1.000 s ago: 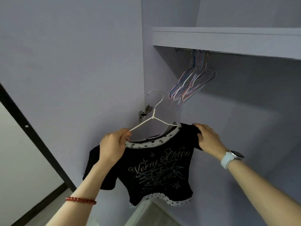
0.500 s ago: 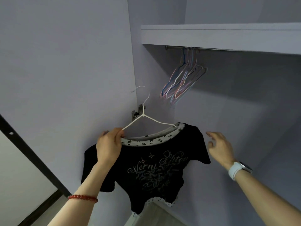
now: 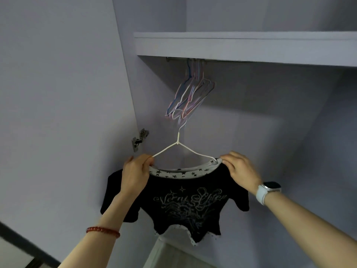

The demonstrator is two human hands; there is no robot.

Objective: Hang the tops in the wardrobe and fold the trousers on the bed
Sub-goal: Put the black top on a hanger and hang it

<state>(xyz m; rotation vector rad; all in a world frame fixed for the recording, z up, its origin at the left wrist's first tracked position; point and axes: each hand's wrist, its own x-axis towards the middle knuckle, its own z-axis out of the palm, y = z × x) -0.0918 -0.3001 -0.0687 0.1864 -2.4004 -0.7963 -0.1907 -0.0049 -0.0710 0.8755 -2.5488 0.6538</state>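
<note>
Facing: you look up into the wardrobe (image 3: 270,132); every place below is given from the black top.
Wardrobe: its pale walls stand behind and on both sides of the top, and its open door (image 3: 58,93) is to the left.
Shelf: a pale shelf (image 3: 241,47) runs across well above the top.
Rail: a thin rail (image 3: 177,59) sits just under that shelf, above the top and apart from it.
Black top: the top (image 3: 183,200) hangs in mid-air between your two hands, with pale script across the chest and a white star-print collar and hem.
Spare hangers: a bunch of coloured wire hangers (image 3: 190,97) hangs on the rail, straight above the top.
White hanger: the hanger (image 3: 177,144) runs through the collar, and its hook points up toward the spare hangers. The hook is blurred, so you cannot tell whether it touches them.
Left hand: your left hand (image 3: 136,174) pinches the hanger wire and the collar at the top's left shoulder.
Right hand: your right hand (image 3: 240,171) grips the collar at the top's right shoulder, apart from the left hand.
Watch: a white-strapped watch (image 3: 267,190) sits on your right wrist, right of the top.
Bracelet: a red bead bracelet (image 3: 102,230) circles your left wrist, below and left of the top.
Hinge: a metal hinge (image 3: 140,139) sits on the door edge, up and left of the top.
</note>
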